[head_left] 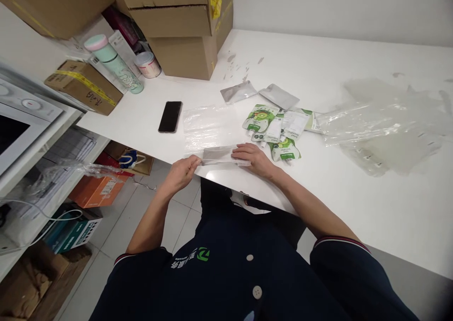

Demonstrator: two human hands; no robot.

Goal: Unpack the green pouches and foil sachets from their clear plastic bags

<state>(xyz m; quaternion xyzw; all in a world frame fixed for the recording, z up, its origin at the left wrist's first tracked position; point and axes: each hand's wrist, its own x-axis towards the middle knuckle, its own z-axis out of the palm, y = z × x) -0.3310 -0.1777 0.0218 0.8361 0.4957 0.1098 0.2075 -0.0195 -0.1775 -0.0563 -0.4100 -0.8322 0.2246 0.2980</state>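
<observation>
On the far left, a white appliance [17, 118] sits on a shelf, with one taped flat carton [83, 86] behind it on the white table [354, 193]. Next come one mint-green flask [115, 63] lying tilted and one small round tin [147, 64], in front of three stacked cardboard boxes [184, 23]. One black phone [170, 116] lies face up, its long side running away from the person.

At the table's near edge the left hand [182, 171] pinches the left end of a clear pouch [221, 155] between thumb and fingertips, the other fingers curled in. The pouch lies flat on the table right at the edge, its long axis running left to right, ends pointing towards each hand. Just beyond it lies a flat clear plastic sheet [208, 125]. The right hand [255, 158] rests palm down on the pouch's right end, fingers pressed together and laid along it.

Further right, two silver foil sachets [239, 91] lie side by side, and nearer are green-and-white sachets [261, 118] in a loose overlapping heap; I count about five, though the overlap makes it uncertain. At the right, crumpled clear plastic bags [382, 122] spread over the table; their number cannot be told.
</observation>
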